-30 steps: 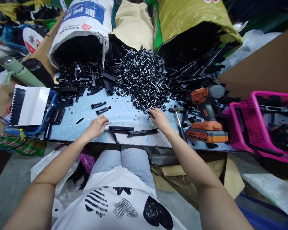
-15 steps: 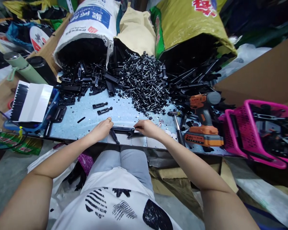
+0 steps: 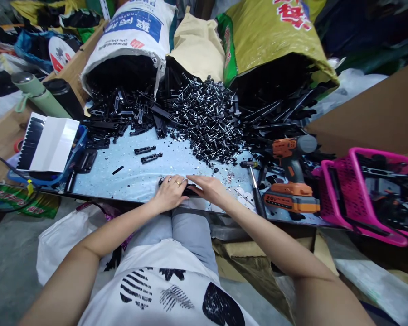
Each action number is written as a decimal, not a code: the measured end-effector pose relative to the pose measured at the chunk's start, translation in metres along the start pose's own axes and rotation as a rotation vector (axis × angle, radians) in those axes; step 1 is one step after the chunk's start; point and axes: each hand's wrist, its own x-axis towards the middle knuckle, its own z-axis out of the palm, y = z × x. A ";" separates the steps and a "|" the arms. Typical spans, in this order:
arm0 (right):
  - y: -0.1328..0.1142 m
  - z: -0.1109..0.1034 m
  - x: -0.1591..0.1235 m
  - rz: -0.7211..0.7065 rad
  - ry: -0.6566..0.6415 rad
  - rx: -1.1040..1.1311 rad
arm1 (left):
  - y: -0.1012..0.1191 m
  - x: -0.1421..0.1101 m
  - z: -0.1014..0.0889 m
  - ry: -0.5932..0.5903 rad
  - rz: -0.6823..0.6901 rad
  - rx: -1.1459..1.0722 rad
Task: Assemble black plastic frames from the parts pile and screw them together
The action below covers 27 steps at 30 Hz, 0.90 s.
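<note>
My left hand [image 3: 172, 194] lies over a long black plastic part [image 3: 193, 190] near the table's front edge, its fingers curled down and hiding much of the part. From the other side my right hand [image 3: 209, 188] is closed at the part's right end, with its fingertips close to those of my left hand. What sits under the fingers is hidden. Two short black link pieces [image 3: 151, 157] and a thin black strip [image 3: 118, 170] lie on the blue table top [image 3: 122, 185], beyond my left hand.
A heap of black-headed screws [image 3: 212, 120] spreads before three open sacks, with black plastic parts [image 3: 122, 113] beside it. To the right are a hammer [image 3: 255, 190], an orange cordless drill [image 3: 290, 181] and a pink basket [image 3: 355, 194]. A blue basket [image 3: 76, 158] stands left.
My left hand has moved right along the black part, from its left end to beside my right hand, and now covers it. My right hand stays near its right end. The view has shifted slightly.
</note>
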 end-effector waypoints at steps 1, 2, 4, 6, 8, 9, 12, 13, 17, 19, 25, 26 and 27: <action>0.005 0.011 -0.008 -0.046 0.097 0.030 | 0.003 0.006 0.007 -0.034 -0.018 -0.002; 0.010 0.024 -0.016 -0.093 0.178 0.055 | 0.005 0.010 0.014 -0.061 -0.046 -0.002; 0.020 0.049 -0.027 -0.150 0.293 0.090 | 0.005 0.017 0.025 -0.093 -0.078 -0.002; 0.030 0.066 -0.034 -0.170 0.375 0.105 | 0.004 0.019 0.031 -0.087 -0.083 0.004; 0.039 0.073 -0.036 -0.203 0.406 0.087 | 0.005 0.018 0.033 -0.074 -0.090 0.011; 0.043 0.073 -0.035 -0.230 0.398 0.068 | 0.005 0.018 0.033 -0.072 -0.101 0.014; 0.053 0.064 -0.030 -0.305 0.331 0.017 | 0.008 0.017 0.033 -0.063 -0.151 0.015; 0.056 0.061 -0.028 -0.329 0.309 0.004 | 0.008 0.016 0.033 -0.056 -0.161 0.010; 0.064 0.058 -0.021 -0.450 0.219 -0.065 | 0.005 0.016 0.034 -0.044 -0.128 -0.034; 0.066 0.061 -0.020 -0.439 0.192 -0.092 | 0.003 0.017 0.035 -0.050 -0.113 -0.041; 0.064 0.058 -0.020 -0.412 0.141 -0.001 | 0.006 0.014 0.034 0.019 -0.081 -0.042; 0.062 0.056 -0.022 -0.386 0.127 0.009 | 0.007 0.008 0.034 0.076 -0.065 -0.045; 0.059 0.054 -0.024 -0.349 0.119 0.006 | 0.006 0.000 0.033 0.147 -0.050 -0.043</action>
